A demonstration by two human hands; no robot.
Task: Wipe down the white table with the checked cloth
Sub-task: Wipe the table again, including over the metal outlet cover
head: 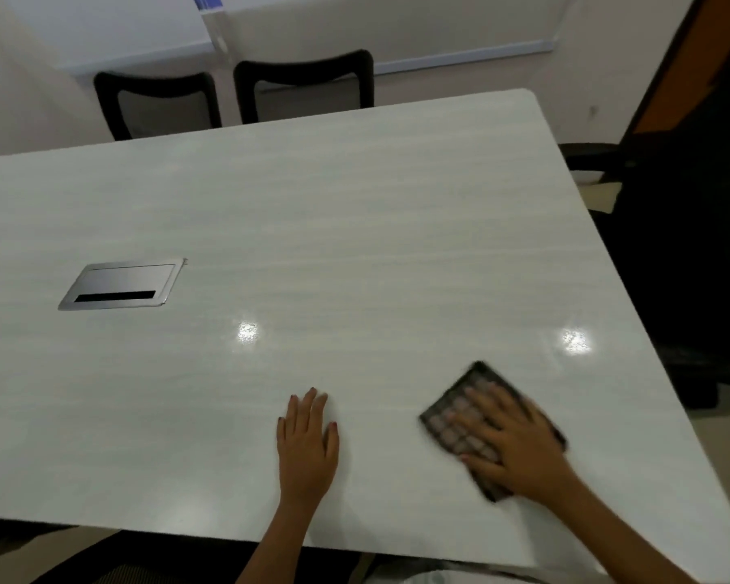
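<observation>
Checked cloth (460,419) folded on the white table (355,225), near its front right corner; pressed flat under the right hand (519,448), fingers straight and spread; left hand (308,440) open, palm down on bare tabletop beside it; silver cable hatch (121,285) set flush at left, well apart; two black chairs (304,86) along the far edge; another dark chair (683,246) at right.

- A white table (355,229) with a faint grain and rounded corners; two bright light spots shine on it.
- A silver cable hatch (121,285) sits flush in the top, at left.
- A dark checked cloth (452,419) lies flat near the front right edge, under a right hand (511,448).
- A left hand (308,440) rests flat beside it.
</observation>
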